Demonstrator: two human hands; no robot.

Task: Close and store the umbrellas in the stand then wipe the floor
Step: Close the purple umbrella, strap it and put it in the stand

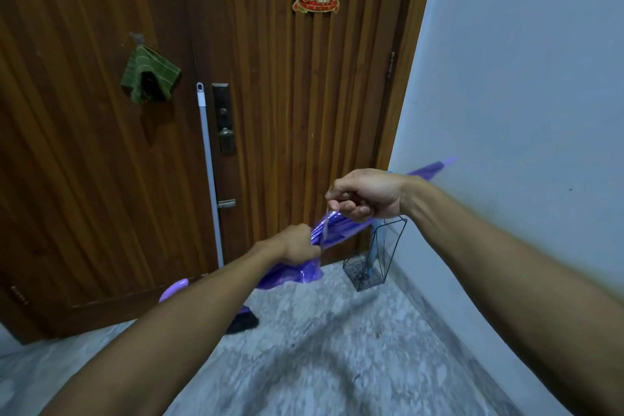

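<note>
A folded purple umbrella (297,272) lies slanted across the view, its curved handle (173,290) at lower left and its tip (439,164) pointing up to the right near the wall. My left hand (297,245) grips the bunched canopy around the middle. My right hand (366,194) pinches the thin closing strap just above the canopy. The black wire umbrella stand (374,257) sits in the corner on the floor behind the umbrella, with a blue umbrella standing inside it.
A mop with a grey pole (209,172) leans against the wooden door (101,179); its dark head (241,322) rests on the marble floor (320,348). A green cloth (148,76) hangs on the door. The pale wall (523,78) is on the right.
</note>
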